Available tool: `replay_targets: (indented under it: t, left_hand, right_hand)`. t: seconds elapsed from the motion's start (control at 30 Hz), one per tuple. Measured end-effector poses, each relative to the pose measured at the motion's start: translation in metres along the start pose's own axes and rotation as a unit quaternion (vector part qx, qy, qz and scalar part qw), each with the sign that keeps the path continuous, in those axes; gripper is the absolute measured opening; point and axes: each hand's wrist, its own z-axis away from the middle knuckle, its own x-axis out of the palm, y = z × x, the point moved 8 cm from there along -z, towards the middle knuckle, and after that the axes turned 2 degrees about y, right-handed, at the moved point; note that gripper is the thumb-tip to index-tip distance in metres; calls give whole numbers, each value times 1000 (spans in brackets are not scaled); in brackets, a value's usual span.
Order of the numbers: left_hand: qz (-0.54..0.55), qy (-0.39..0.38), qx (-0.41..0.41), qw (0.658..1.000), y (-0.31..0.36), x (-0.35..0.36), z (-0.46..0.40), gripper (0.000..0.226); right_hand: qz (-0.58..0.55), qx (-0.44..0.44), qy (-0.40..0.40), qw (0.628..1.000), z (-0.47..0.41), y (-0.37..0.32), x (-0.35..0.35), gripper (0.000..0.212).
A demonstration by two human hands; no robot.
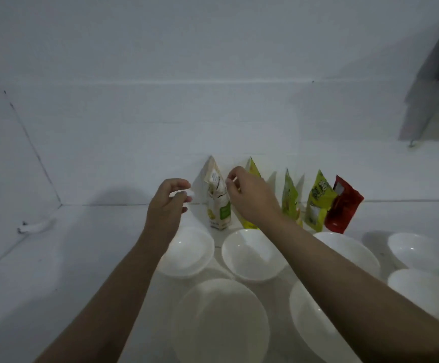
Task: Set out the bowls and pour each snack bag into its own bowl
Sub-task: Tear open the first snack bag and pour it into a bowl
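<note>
On the white bench [82,258], going left to right: left hand [167,203] hovers with loosely curled fingers, holding nothing, just beside the white snack bag [218,203]. Right hand [250,197] touches that bag's edge, grip unclear. Green and red bags lean on the wall; white bowls [252,255] sit empty in front.

Bags in a row at the wall, bowls in front.
Five snack bags [278,200] stood at 12 o'clock against the wall [160,113]; seven bowls [252,255] sat nearer on the counter [56,258], spreading from 6 to 3 o'clock, none holding anything.
</note>
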Motion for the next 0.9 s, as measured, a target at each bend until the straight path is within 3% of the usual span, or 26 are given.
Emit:
replay_targets:
  t: [0.2,0.43,0.63,0.77,0.9]
  left_hand:
    - [-6,-4,-24,1000,-25,-29,-60,16]
    - [3,-4,-51,999,-47,-46,-99,13]
    - [28,-20,-80,996,-66,-43,-116,13]
    - [39,-24,-91,995,-73,-37,-120,14]
    - [60,-16,-86,994,-71,-35,-116,16]
  right_hand:
    - [23,107,-11,994,-58,-6,54,35]
    - [68,242,-79,965,-105,5,102,68]
    - [223,226,-146,937,-113,26,133,26]
    - [222,243,-65,942,-110,31,127,27]
    - [141,278,8,950,-99,34,112,27]
